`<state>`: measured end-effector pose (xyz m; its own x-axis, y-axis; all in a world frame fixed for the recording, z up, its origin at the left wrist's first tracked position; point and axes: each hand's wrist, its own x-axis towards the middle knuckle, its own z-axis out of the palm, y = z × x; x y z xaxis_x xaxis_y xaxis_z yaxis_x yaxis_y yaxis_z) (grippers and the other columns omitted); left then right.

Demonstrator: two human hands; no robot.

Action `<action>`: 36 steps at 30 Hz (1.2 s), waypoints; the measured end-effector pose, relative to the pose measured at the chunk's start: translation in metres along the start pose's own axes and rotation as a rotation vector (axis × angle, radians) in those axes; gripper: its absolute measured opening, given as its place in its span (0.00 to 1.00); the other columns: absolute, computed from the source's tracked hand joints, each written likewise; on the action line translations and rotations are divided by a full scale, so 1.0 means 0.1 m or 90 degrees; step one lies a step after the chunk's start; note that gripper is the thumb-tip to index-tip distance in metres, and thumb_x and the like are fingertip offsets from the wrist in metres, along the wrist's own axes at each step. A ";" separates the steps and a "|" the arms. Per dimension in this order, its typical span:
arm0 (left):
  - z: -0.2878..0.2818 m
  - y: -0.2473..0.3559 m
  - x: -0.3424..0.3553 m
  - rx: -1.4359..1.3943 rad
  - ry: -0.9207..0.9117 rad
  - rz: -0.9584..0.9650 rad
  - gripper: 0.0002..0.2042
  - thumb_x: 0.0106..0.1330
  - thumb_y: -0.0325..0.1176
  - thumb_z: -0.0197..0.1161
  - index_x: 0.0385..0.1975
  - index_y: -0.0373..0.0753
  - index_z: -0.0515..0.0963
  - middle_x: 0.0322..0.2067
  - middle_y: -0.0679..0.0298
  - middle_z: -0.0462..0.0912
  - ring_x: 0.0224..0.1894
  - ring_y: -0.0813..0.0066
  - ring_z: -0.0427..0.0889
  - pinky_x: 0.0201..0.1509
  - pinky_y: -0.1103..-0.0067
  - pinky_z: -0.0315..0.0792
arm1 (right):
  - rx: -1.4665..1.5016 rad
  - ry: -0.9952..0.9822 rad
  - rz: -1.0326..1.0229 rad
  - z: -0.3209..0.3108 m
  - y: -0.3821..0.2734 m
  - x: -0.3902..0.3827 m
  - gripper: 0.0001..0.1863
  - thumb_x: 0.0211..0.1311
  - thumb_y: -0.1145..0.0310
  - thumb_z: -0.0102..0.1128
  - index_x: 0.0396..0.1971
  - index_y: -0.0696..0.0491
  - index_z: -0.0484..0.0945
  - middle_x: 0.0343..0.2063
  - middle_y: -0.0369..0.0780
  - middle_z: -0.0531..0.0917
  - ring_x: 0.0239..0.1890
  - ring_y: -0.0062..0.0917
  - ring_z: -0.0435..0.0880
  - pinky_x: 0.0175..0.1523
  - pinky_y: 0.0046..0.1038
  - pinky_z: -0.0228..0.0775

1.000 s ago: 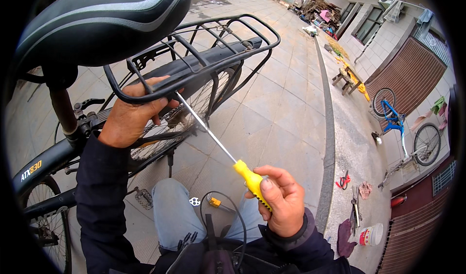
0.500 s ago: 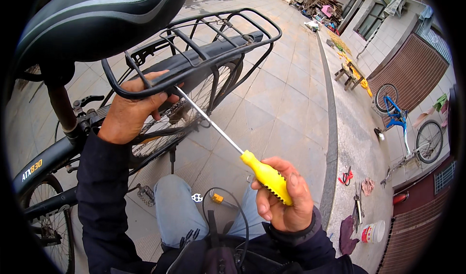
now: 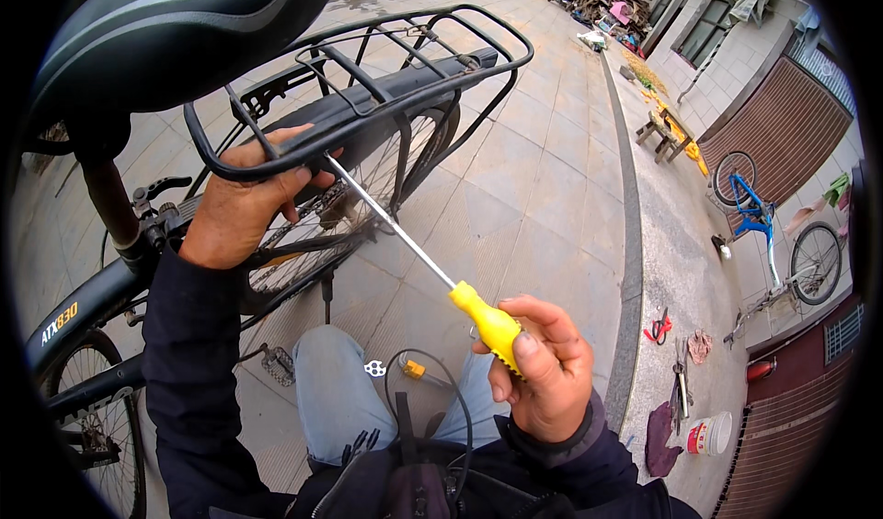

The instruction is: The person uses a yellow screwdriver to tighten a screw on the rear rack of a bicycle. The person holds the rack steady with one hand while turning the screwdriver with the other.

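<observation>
My right hand is closed round the yellow handle of a long screwdriver. Its steel shaft slants up and left to the underside of the black rear rack of a bicycle, where the tip is hidden close to my left fingers. My left hand grips the near rail of that rack, fingers wrapped over and under it; whether it also holds a small part there cannot be seen. Below the rack are the black mudguard and the spoked rear wheel. The black saddle rises at upper left.
A multi-hole spanner and a yellow-handled tool lie on the paving between my knees. To the right are red-handled scissors, metal tools, a white bucket, a wooden stool and a blue bicycle.
The screwdriver handle and shaft have shifted slightly left, and my right fingers have changed position round the handle. My left hand stays on the rack.
</observation>
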<state>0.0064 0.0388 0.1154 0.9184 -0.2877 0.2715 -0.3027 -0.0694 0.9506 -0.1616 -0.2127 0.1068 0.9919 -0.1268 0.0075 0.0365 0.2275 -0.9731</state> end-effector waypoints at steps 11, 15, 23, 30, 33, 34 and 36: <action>-0.02 -0.01 -0.01 0.016 -0.003 0.011 0.20 0.63 0.33 0.55 0.55 0.34 0.68 0.44 0.59 0.80 0.42 0.77 0.79 0.27 0.89 0.70 | -0.350 0.026 -0.273 0.08 0.07 -0.11 0.20 0.52 0.77 0.64 0.47 0.60 0.71 0.36 0.42 0.80 0.34 0.20 0.80 0.41 0.19 0.71; -0.01 -0.01 -0.01 0.022 -0.010 0.017 0.19 0.65 0.34 0.54 0.55 0.34 0.68 0.44 0.59 0.79 0.42 0.76 0.79 0.27 0.88 0.71 | -0.470 0.012 -0.414 0.09 0.06 -0.07 0.21 0.52 0.76 0.65 0.47 0.60 0.71 0.36 0.43 0.80 0.33 0.19 0.80 0.40 0.19 0.71; 0.00 -0.02 -0.01 0.033 -0.004 0.023 0.19 0.65 0.34 0.53 0.55 0.34 0.68 0.43 0.59 0.80 0.42 0.76 0.79 0.27 0.88 0.71 | -0.181 0.034 0.004 0.03 -0.02 -0.11 0.21 0.55 0.72 0.64 0.48 0.60 0.70 0.33 0.40 0.81 0.29 0.17 0.78 0.37 0.17 0.70; 0.00 -0.02 -0.01 0.030 -0.005 0.022 0.19 0.65 0.34 0.54 0.55 0.35 0.69 0.43 0.59 0.79 0.43 0.77 0.79 0.28 0.88 0.70 | -0.483 0.043 -0.346 0.07 0.08 -0.07 0.20 0.50 0.72 0.68 0.44 0.59 0.73 0.30 0.42 0.81 0.26 0.20 0.80 0.32 0.19 0.71; 0.00 -0.03 -0.01 0.027 -0.005 0.025 0.19 0.65 0.34 0.54 0.55 0.35 0.68 0.43 0.59 0.79 0.43 0.77 0.79 0.28 0.88 0.70 | -0.539 0.041 -0.391 0.07 0.09 -0.07 0.21 0.48 0.72 0.69 0.43 0.60 0.73 0.29 0.43 0.81 0.26 0.23 0.81 0.31 0.20 0.72; -0.01 -0.03 -0.01 0.032 -0.005 0.026 0.19 0.65 0.34 0.54 0.55 0.35 0.68 0.43 0.59 0.80 0.43 0.77 0.79 0.28 0.88 0.70 | -0.550 0.041 -0.396 0.08 0.09 -0.07 0.21 0.48 0.72 0.70 0.42 0.59 0.73 0.29 0.43 0.80 0.27 0.24 0.81 0.30 0.20 0.72; 0.00 -0.03 -0.01 0.039 -0.006 0.027 0.19 0.65 0.34 0.54 0.55 0.35 0.68 0.43 0.59 0.80 0.43 0.77 0.79 0.28 0.88 0.70 | -0.540 0.050 -0.402 0.08 0.11 -0.07 0.21 0.47 0.72 0.70 0.41 0.59 0.72 0.29 0.43 0.80 0.26 0.25 0.82 0.30 0.20 0.72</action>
<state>0.0061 0.0399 0.1126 0.9022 -0.3002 0.3098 -0.3566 -0.1150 0.9272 -0.1672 -0.2017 0.0981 0.8113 -0.0551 0.5820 0.4153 -0.6463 -0.6401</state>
